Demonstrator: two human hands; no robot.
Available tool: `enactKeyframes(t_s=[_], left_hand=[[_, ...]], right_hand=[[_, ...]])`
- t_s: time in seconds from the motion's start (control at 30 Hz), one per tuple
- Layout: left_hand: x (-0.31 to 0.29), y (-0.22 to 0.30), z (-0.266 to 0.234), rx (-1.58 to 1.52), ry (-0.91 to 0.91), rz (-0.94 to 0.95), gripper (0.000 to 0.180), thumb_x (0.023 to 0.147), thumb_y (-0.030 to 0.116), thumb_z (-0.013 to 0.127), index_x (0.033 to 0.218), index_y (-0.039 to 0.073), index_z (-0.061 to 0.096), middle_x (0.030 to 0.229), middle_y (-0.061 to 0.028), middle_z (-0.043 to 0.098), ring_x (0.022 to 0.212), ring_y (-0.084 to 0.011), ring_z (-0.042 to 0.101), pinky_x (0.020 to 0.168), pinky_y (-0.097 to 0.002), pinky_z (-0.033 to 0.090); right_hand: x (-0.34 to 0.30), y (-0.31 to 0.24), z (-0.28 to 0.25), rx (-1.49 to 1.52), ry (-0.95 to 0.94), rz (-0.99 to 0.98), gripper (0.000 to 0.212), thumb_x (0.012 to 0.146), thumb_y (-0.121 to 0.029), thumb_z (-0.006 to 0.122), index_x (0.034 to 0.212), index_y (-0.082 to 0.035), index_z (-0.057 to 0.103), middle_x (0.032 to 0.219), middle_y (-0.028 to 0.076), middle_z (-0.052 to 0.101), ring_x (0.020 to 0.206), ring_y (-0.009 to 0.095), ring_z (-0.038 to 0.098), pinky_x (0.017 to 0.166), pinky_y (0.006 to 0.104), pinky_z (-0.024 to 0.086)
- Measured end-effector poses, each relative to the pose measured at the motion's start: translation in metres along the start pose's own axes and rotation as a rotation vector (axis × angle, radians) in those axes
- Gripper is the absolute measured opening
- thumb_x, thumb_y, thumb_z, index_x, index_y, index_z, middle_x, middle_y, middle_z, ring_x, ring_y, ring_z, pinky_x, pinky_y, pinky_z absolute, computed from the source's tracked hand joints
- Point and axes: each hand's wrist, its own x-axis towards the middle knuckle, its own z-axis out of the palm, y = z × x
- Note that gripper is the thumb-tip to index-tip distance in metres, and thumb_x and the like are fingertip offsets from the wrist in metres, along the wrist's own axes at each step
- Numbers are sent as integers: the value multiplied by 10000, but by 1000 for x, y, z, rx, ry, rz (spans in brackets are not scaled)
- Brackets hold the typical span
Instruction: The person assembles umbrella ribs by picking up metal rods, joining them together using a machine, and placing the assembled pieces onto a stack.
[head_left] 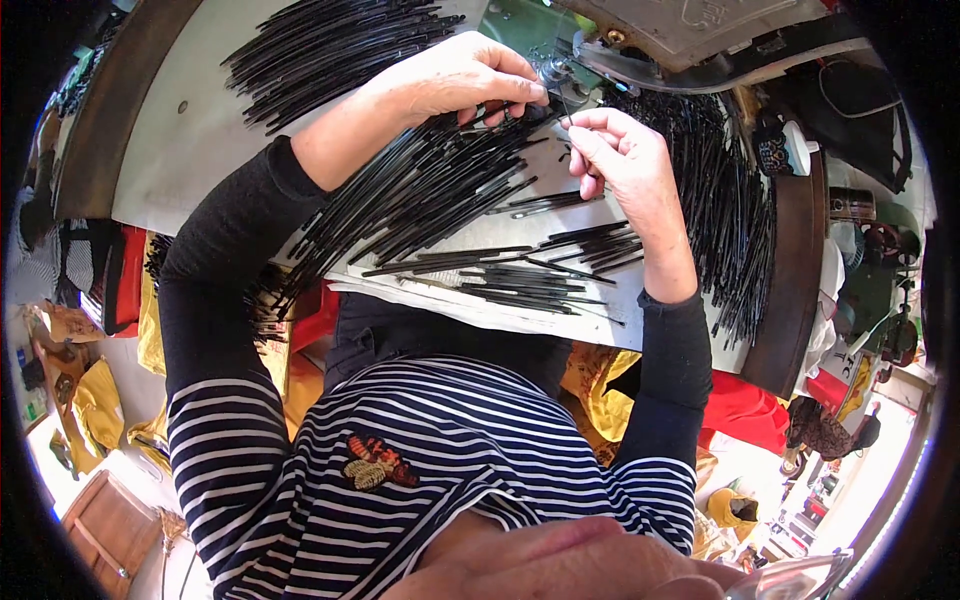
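Observation:
At the far side of the table, my left hand (490,82) is closed, its fingertips pressed together close to the working part of a machine (556,72). What those fingers hold is hidden. Just to the right and nearer, my right hand (622,150) pinches a thin black strip (568,108) between thumb and forefinger; the strip runs up toward the machine. Beneath and around both wrists lie many loose black strips (420,200), long and narrow, spread over a pale tabletop (200,150). Smaller groups of strips (530,285) lie at the near edge.
A thick bundle of black strips (340,45) lies at the far left, and another heap (715,190) covers the right side. The machine's metal body (710,30) overhangs the far right. Dark raised edges (790,270) border the table. Yellow bags (100,400) and red cloth (745,410) are below.

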Motion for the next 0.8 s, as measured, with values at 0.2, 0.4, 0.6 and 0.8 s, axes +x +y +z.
enactKeyframes(t_s=[0.2, 0.4, 0.6, 0.8], left_hand=[[10, 7, -7, 22, 40, 37, 318, 862, 296, 564, 1001, 23, 647, 656, 13, 573, 531, -25, 474, 433, -159, 341], [16, 1, -9, -15, 68, 10, 331, 861, 310, 557, 1004, 26, 648, 582, 28, 538, 483, -23, 438, 429, -165, 321], [13, 7, -11, -87, 77, -46, 323, 848, 291, 567, 985, 10, 648, 479, 31, 455, 393, -25, 341, 386, -188, 240], [6, 12, 3, -164, 159, -90, 254, 826, 280, 585, 919, 62, 674, 479, 35, 440, 405, -31, 343, 389, -201, 229]], right_hand=[[9, -7, -4, 22, 38, -43, 196, 864, -157, 567, 954, 15, 594, 650, 32, 575, 476, 51, 493, 446, 175, 404], [14, -6, -6, 40, 43, -24, 200, 863, -160, 569, 955, 15, 598, 655, 27, 575, 474, 50, 491, 446, 174, 405], [17, -6, -5, 109, 25, 16, 233, 856, -170, 580, 993, 18, 591, 667, 28, 580, 483, 57, 502, 450, 173, 406], [18, 5, -5, 299, 142, -20, 254, 832, -111, 585, 1047, 24, 577, 699, 48, 589, 526, 94, 541, 494, 194, 434]])
